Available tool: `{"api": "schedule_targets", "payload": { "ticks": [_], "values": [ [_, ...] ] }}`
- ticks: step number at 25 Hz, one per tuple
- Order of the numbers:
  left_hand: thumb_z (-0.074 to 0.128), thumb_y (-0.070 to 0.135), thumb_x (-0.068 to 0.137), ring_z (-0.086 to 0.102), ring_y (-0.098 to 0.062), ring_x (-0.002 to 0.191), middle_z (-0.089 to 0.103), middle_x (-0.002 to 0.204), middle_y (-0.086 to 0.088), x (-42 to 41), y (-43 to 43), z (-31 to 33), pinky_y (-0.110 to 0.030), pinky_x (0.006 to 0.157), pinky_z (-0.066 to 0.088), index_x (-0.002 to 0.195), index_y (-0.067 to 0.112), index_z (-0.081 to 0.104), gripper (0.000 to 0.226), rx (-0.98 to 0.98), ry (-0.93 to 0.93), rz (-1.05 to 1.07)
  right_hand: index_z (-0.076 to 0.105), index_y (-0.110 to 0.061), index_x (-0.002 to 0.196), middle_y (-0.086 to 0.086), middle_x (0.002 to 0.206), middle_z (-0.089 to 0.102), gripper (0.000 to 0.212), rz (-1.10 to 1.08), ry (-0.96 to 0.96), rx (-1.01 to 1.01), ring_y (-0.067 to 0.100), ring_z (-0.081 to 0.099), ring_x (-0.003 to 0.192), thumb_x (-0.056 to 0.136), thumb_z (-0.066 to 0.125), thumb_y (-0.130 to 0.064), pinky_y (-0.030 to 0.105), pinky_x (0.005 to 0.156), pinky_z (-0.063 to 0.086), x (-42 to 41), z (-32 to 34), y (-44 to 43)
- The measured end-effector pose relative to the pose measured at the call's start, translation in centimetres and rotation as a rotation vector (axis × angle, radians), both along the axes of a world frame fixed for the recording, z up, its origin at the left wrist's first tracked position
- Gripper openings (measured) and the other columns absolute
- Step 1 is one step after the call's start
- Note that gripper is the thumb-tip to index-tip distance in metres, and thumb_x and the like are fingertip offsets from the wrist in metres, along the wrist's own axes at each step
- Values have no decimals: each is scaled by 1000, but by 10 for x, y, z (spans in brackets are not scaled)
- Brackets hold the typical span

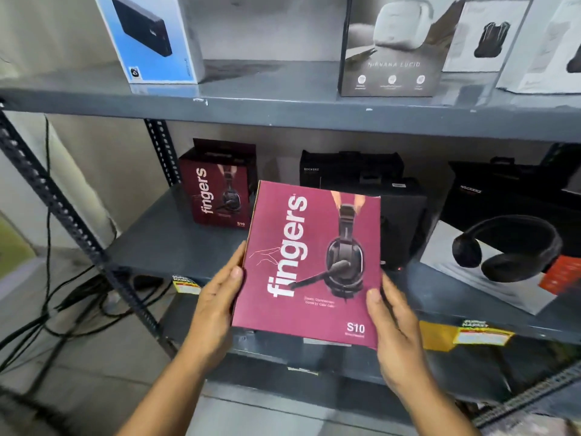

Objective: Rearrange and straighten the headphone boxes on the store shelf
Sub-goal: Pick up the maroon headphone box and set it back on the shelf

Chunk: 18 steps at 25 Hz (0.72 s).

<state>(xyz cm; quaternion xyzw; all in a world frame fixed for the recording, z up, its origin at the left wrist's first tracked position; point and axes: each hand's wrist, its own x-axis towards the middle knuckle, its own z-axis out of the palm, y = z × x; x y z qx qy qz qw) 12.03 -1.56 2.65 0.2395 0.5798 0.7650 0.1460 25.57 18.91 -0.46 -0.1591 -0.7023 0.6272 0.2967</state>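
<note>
Both hands gripped one maroon headphone box (309,262) by its lower side edges: the left hand (217,305) was curled around the left edge with its thumb on the front face, and the right hand (394,328) clasped the right edge the same way, thumb on the front near the bottom corner. That box was held in the air in front of the middle shelf (163,243), upright and tipped slightly, its printed front facing the camera with "fingers" running up the face, a pictured headset beside it, and "S10" in the lower right corner.

Behind it to the left, a second maroon box (220,190) of the same design stood upright on the middle shelf, well apart from the hands. Directly behind the held box stood black boxes (355,171), partly hidden by it. Further right, a white box (490,272) picturing black over-ear headphones lay tilted on the shelf, with more dark packaging behind it.

On the upper shelf (283,108) stood a blue-and-white box (151,39) picturing a dark slab-shaped device, a grey earbud box (393,48), and paler boxes (484,36) to its right. Yellow price tags (481,335) were stuck on the front edge of the middle shelf. Black cables (63,297) trailed over the floor at left.
</note>
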Motion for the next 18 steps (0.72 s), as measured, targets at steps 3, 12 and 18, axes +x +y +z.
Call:
{"api": "schedule_targets", "payload": {
  "ticks": [3,12,18],
  "values": [
    [44,32,94,54,-19,130,60,140,2,18,-3,-4,-36,106,46,141,23,49,48,29,16,30,51,-45,135,-2,135,60,64,43,32,4,22,51,131,77,55,-72,54,111,38,14,3,-6],
    [49,25,90,63,-16,119,66,133,2,11,-41,-34,-26,88,56,130,30,60,41,115,-58,133,48,-47,136,-4,133,57,55,101,10,44,18,52,130,83,54,-61,47,109,44,4,-5,-36],
    [65,15,82,66,-9,112,68,129,3,-89,-78,-21,-20,86,55,133,22,58,52,26,32,128,34,-49,144,-14,149,45,55,191,-63,114,2,48,133,94,53,-38,32,108,45,-97,-10,-68]
  ]
}}
